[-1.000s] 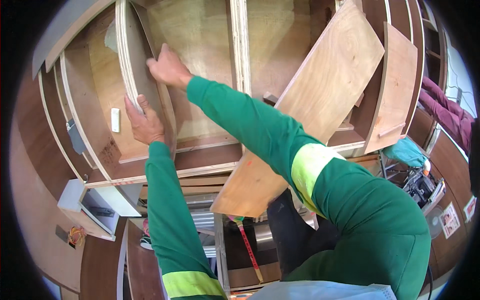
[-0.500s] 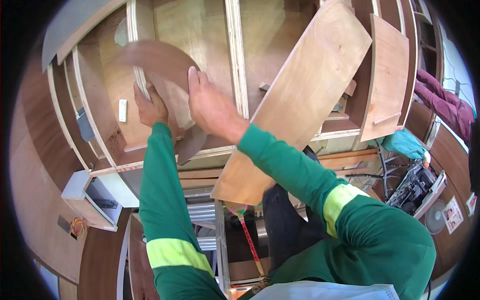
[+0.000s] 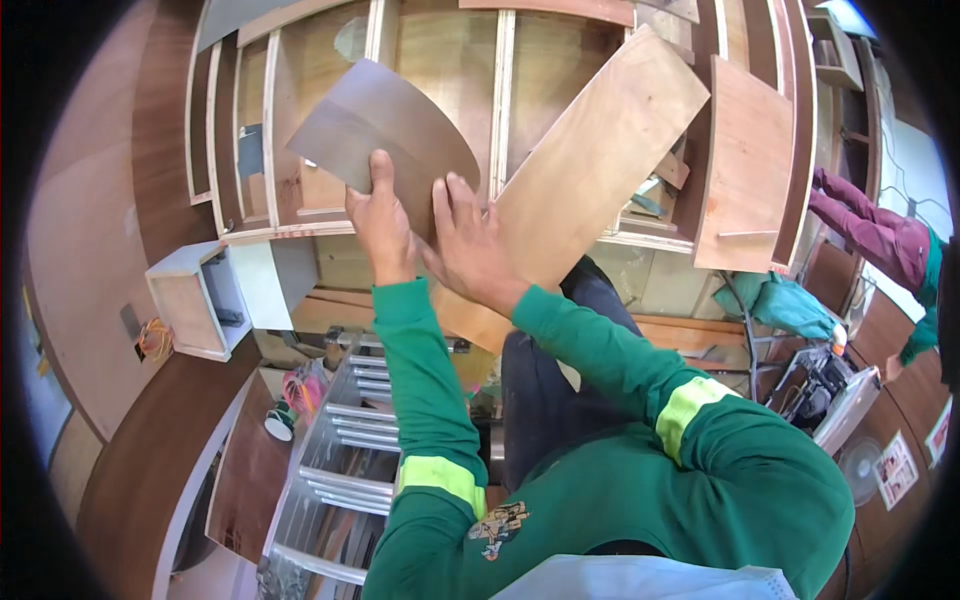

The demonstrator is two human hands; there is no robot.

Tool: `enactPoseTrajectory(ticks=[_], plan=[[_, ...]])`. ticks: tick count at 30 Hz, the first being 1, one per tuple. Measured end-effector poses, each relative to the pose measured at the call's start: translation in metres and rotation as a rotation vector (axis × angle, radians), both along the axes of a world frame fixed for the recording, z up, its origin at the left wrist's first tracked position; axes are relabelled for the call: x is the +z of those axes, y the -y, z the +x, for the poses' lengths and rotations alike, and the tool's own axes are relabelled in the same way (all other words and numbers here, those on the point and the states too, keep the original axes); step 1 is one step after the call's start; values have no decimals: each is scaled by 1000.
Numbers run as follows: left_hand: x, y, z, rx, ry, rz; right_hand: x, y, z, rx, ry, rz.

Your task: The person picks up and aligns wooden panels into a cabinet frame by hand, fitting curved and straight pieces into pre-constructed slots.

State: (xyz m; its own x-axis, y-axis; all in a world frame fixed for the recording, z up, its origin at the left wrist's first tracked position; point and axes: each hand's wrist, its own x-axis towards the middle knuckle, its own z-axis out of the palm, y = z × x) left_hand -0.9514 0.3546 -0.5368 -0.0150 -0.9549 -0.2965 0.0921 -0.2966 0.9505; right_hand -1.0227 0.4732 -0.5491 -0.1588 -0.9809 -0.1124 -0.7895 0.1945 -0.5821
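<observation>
Sheet (image 3: 400,120), thin, smooth, brown and bowed, held in both hands (image 3: 385,228)

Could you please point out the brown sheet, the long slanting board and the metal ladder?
Brown sheet (image 3: 395,122), head view: its broad face.
Long slanting board (image 3: 600,152), head view: its broad face.
Metal ladder (image 3: 345,486), head view: a step.

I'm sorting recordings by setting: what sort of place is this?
Likely a carpentry workshop or a room being fitted out: there's a wooden cabinet frame with open compartments, a flat wooden board slanting across it, and a metal ladder.
</observation>
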Motion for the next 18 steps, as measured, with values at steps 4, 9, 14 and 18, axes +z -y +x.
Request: enactPoseTrajectory(ticks=[4,9,14,18], plan=[[58,-19,37,-115,-51,-4,47,-62,-18,121,155,160],[108,-47,93,-217,10,-59,84,-137,-71,81,429,272],[140,-78,107,-370,162,7,299,-124,-108,93,1272,373],[152,-106,112,-574,527,-44,370,-147,-96,640,1790,-325]])
